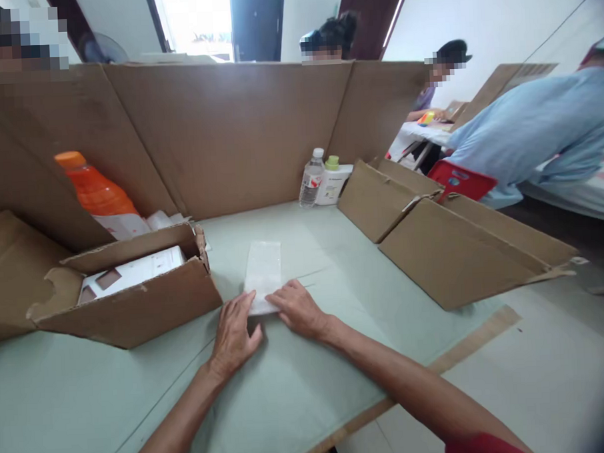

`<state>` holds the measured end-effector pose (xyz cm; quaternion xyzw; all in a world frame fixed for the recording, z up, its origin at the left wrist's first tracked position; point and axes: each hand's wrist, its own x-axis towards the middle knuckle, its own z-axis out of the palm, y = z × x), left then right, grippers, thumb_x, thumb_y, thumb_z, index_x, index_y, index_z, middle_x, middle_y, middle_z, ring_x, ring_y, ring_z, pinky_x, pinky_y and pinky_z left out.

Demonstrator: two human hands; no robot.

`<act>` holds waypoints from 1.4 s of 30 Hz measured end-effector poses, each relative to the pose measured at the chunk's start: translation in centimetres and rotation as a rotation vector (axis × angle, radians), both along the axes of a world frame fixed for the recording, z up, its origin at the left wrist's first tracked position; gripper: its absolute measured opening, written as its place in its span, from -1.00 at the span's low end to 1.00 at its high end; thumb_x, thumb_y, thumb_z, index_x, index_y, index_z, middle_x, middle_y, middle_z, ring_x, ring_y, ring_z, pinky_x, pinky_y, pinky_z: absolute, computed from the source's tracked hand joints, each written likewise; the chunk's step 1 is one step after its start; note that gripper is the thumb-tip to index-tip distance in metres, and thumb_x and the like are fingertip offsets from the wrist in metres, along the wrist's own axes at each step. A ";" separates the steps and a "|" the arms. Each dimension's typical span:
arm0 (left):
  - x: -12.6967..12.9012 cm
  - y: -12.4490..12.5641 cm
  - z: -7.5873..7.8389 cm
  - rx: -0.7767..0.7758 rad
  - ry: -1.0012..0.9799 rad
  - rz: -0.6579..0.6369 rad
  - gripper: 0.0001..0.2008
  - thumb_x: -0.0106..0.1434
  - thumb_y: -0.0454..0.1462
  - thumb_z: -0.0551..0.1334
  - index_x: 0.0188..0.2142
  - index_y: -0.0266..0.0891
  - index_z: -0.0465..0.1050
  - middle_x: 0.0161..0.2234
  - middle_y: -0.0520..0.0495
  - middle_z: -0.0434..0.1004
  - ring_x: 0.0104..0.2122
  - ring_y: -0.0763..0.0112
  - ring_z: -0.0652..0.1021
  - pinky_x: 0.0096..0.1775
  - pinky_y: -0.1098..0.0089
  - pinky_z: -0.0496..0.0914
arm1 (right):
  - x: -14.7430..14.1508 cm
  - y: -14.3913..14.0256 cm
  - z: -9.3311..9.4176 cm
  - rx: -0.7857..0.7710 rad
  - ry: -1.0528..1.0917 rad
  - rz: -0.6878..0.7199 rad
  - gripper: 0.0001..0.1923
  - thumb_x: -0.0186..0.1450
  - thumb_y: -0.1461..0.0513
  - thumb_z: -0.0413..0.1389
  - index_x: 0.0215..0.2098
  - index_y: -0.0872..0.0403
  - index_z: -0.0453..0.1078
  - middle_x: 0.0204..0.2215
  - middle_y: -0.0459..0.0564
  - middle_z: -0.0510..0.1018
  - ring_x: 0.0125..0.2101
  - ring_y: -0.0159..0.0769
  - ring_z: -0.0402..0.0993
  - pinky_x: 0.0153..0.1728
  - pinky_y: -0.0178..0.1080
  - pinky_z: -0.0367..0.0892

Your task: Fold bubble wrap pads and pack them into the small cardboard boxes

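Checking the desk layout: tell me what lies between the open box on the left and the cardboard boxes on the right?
In the head view, the white packet lies flat on the green table, both hands pressing its near end.

Daylight pours from a doorway (197, 21) at the top, blown out to near white. The pale green table (299, 380) is evenly and softly lit, with only faint shadows under the hands. Wide-angle distortion bends the cardboard screen (228, 136) and stretches the corners. The lower right corner blurs and darkens. Faces are pixelated.
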<state>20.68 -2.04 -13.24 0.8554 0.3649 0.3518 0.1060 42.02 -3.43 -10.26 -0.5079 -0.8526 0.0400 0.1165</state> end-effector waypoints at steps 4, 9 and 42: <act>-0.8 -1.5 0.9 -0.151 -0.102 0.036 -0.41 0.25 -0.35 0.17 0.28 -0.24 0.21 0.03 -0.23 0.56 0.02 0.15 0.55 0.06 0.13 0.42 | 0.2 -0.9 1.0 -0.255 0.311 -0.112 -0.61 0.19 0.37 0.11 -0.02 0.07 0.51 -0.25 -0.03 0.67 -0.25 -0.22 0.52 -0.16 -0.22 0.26; -1.0 -2.6 2.0 -0.513 -0.108 0.150 -0.42 0.28 -0.22 0.17 0.29 -0.26 0.23 -0.31 -0.04 0.58 -0.34 0.29 0.58 -0.28 0.32 0.47 | 0.6 -3.8 1.9 -0.419 0.481 -0.155 -0.70 0.25 0.28 0.11 -0.05 0.06 0.50 -0.31 -0.08 0.64 -0.38 -0.28 0.51 -0.38 -0.30 0.29; -2.0 -4.3 2.2 -0.627 -0.259 0.257 -0.49 0.30 -0.12 0.20 0.19 -0.27 0.33 0.01 -0.28 0.53 -0.09 0.15 0.56 -0.03 0.10 0.46 | -3.2 -7.3 -0.5 0.111 0.152 -0.090 -0.67 0.36 0.33 0.12 0.09 0.10 0.41 -0.02 0.17 0.61 -0.08 -0.02 0.49 -0.13 -0.02 0.33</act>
